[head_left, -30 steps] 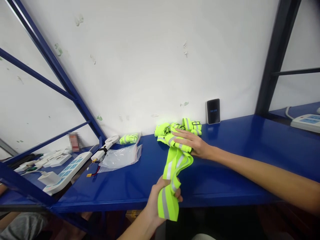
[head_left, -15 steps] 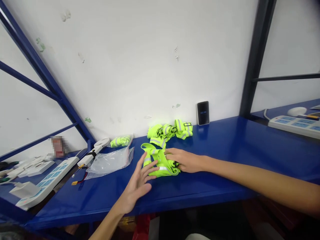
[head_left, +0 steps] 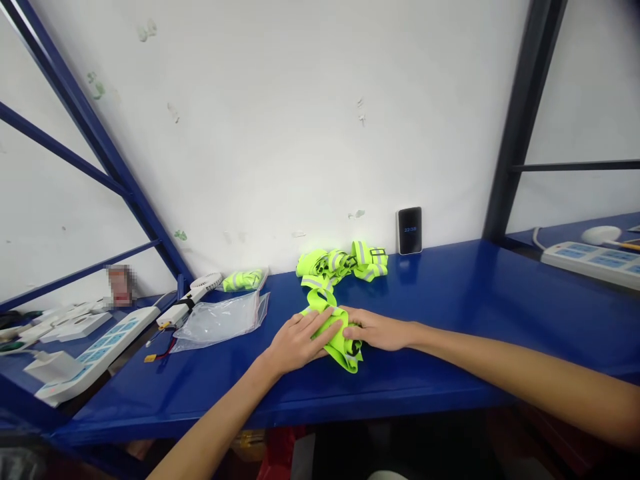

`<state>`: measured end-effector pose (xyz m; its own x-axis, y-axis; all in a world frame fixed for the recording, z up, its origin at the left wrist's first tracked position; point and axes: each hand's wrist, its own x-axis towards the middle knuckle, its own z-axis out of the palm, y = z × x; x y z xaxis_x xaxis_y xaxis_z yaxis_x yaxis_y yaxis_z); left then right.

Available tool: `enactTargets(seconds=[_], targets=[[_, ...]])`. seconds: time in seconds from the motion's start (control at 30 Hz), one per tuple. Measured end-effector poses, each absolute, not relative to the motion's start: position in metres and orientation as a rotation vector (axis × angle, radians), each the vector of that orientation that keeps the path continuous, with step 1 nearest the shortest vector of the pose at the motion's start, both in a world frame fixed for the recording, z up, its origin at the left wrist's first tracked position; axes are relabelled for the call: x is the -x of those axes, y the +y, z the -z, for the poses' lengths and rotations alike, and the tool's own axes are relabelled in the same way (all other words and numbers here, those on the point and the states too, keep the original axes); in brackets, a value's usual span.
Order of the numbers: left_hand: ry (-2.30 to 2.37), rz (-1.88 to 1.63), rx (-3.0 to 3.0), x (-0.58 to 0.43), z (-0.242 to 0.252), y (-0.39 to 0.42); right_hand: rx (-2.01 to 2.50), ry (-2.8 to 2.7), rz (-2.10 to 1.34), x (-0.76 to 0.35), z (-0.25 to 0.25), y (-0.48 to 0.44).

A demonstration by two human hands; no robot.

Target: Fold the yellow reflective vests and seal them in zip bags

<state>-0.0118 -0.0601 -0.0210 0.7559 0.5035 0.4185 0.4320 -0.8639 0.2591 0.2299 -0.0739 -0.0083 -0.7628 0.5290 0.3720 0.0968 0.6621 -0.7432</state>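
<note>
Far left, a white power strip [head_left: 103,350] with blue socket panels, a white adapter [head_left: 54,368] plugged in; any markings too small to read. Right of it, on the blue worktop [head_left: 450,300], a white handheld fan [head_left: 193,298], then a clear plastic bag [head_left: 220,320] lying flat, no print legible. Small neon roll [head_left: 243,280] just behind the bag.

Centre, near the front edge: left hand [head_left: 297,340] laid over a folded neon strip [head_left: 345,353], fingers extended across it; cannot tell whether the underside is gripped. Right hand [head_left: 380,329] holds the same strip from its right side, thumb on top. Hands close together, strip between. Step in hand, by my reading: gathering the strip into a bundle. Next move calls for firm pressure on the folds and control of the loose corner at the front.

Behind, against the wall, a neon heap [head_left: 315,262]; cannot tell whether the strip joins it. Right of that, a dark-screened device [head_left: 410,230], blue digits "22:3", last figure unclear. Far right, a second power strip [head_left: 595,260]; no brand readable.
</note>
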Motion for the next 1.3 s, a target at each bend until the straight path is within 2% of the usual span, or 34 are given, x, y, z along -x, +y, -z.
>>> enactTargets(seconds=[0.1,0.27,0.47,0.63,0.77,0.97,1.3], targets=[[0.787,-0.829,-2.591,0.011,0.020,-0.060,0.549,-2.280,-1.051,-0.229,0.005,-0.071],[0.635,-0.771,-2.694,-0.010,0.011,-0.048,0.638,-2.226,-1.263,-0.234,0.011,-0.054],[0.749,-0.991,-2.459,-0.039,0.015,-0.047,0.813,-1.817,-1.498,-0.231,0.026,-0.041],[0.955,-1.203,-1.984,-0.054,0.021,-0.037,0.799,-1.477,-1.321,-0.217,0.028,-0.051],[1.069,-1.065,-1.755,-0.055,0.023,-0.031,0.863,-1.621,-1.027,-0.214,0.031,-0.049],[1.044,-0.991,-1.807,-0.050,0.027,-0.042,0.802,-1.973,-0.519,-0.219,0.040,-0.049],[1.095,-0.861,-2.116,-0.047,0.027,-0.038,0.947,-2.128,-0.255,-0.222,0.033,-0.065]])
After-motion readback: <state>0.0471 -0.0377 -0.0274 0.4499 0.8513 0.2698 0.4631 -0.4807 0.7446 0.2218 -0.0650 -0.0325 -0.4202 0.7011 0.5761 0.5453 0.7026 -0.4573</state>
